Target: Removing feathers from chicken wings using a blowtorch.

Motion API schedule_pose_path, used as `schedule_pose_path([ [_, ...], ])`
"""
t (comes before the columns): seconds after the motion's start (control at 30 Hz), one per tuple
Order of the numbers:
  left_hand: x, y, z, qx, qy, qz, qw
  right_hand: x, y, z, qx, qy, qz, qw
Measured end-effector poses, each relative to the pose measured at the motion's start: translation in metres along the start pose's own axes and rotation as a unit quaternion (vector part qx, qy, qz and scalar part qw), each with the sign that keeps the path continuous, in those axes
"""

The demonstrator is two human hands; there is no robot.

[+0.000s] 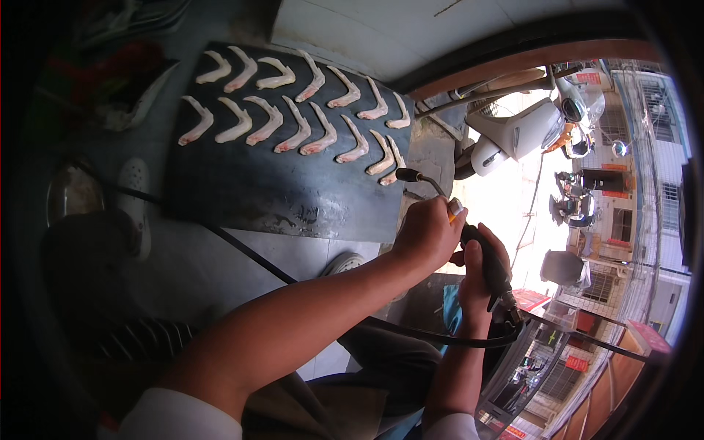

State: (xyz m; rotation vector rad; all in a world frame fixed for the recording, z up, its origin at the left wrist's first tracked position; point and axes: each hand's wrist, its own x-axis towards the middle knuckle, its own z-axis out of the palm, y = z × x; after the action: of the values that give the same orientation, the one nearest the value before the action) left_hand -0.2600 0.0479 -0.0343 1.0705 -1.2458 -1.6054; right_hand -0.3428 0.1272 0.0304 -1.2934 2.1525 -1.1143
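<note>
My left hand (432, 234) is closed around a small yellow-and-white item (455, 210), perhaps a lighter, beside the torch's neck. My right hand (487, 264) grips the dark handle of a gas blowtorch (491, 261); its bent metal neck runs up past my left hand to a dark nozzle (408, 175). A black hose (440, 336) curves from the handle's lower end. The nozzle lies close to the lower right end of two rows of pale, bent pieces of meat, apparently poultry wings (319, 132), on a dark flat board (247, 187). No flame is visible.
The hose crosses the grey tiled floor (264, 247) beside the board. A light clog (133, 203) and a round metal bowl (75, 190) are at the left. A white scooter (514, 129) stands outside at the upper right. A white wall (374, 33) borders the board.
</note>
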Motion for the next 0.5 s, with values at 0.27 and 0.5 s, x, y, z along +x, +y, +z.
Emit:
schedule_pose_path([
  [0.27, -0.017, -0.003, -0.055, 0.142, -0.125, -0.047, 0.981, 0.009, 0.015, 0.001, 0.045, -0.006, 0.038, 0.998],
  [0.5, -0.085, 0.011, -0.181, 0.39, -0.435, -0.152, 0.797, 0.023, 0.019, 0.006, 0.049, -0.017, 0.036, 0.998],
])
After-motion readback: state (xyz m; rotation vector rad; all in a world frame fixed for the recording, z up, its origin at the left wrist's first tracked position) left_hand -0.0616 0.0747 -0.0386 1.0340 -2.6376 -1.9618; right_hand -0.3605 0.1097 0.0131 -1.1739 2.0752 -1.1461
